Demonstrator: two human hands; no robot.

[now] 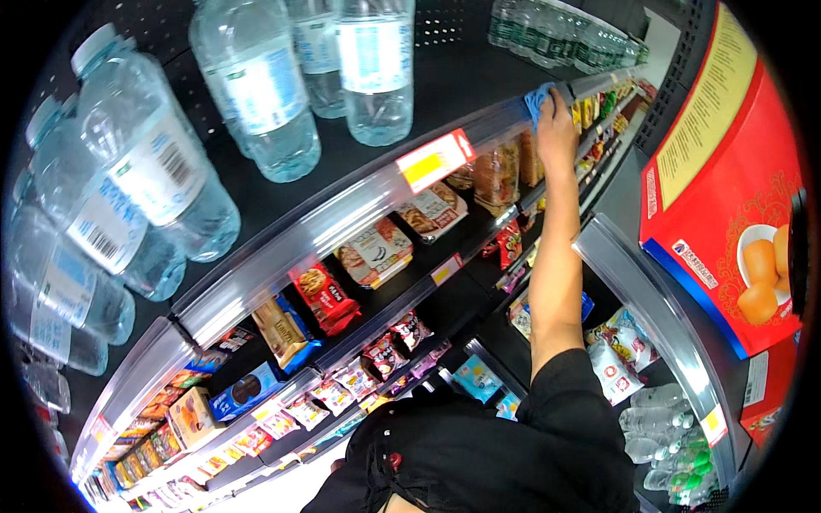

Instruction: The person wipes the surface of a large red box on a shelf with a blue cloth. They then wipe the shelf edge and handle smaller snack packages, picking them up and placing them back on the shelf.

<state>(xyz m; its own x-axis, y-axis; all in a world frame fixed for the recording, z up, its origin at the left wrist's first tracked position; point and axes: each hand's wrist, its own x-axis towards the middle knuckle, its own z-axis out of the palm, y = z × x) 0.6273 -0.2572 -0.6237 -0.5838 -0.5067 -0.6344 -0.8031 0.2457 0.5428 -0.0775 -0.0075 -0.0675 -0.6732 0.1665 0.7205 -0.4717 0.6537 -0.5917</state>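
My right hand [557,131] reaches far out and grips a blue cloth [537,106]. The cloth rests against the clear plastic price strip [308,221] along the front edge of the upper shelf [449,83]. On that strip, to the left of the hand, is a red and yellow price tag [436,160]. Packaged bread [497,173] sits on the shelf just below my hand. My left hand is out of view.
Large water bottles [378,70] stand on the upper shelf at left, and smaller green-labelled bottles [545,32] at its far end. Snack packets [324,298] fill lower shelves. A curved shelf edge [667,308] and a large red box [725,211] flank my arm at right.
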